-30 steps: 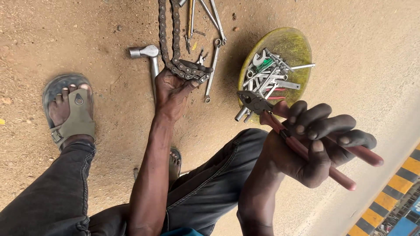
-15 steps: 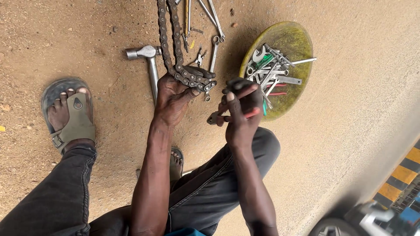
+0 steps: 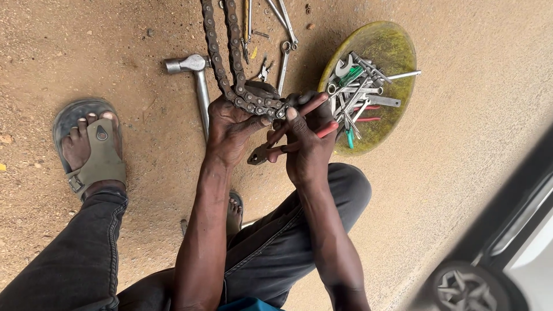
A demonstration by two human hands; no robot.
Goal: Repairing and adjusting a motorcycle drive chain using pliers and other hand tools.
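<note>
**Chain gripped at its bend, pliers brought to the links**

A greasy roller chain (image 3: 230, 69) was held at its looped end by the left hand (image 3: 233, 129), whose fingers were curled tight around the links, the thumb pressed along the bend. From there the two runs of chain were stretched over the sandy ground (image 3: 86, 52) to the top edge of the view. Red-handled pliers (image 3: 288, 144) were clasped in the right hand (image 3: 308, 144), fingers wrapped about the handles, with two fingers extended toward the chain. The plier nose was pointed toward the left palm, just below the bend; whether a link had been seized by it could not be told. The work was judged to be at an early stage: the chain was steadied and the tool brought up, but no link was seen parted. A hammer (image 3: 193, 75) was lying just beside the chain, and a yellow-green bowl (image 3: 397, 52) of spanners was set near the right hand.
</note>
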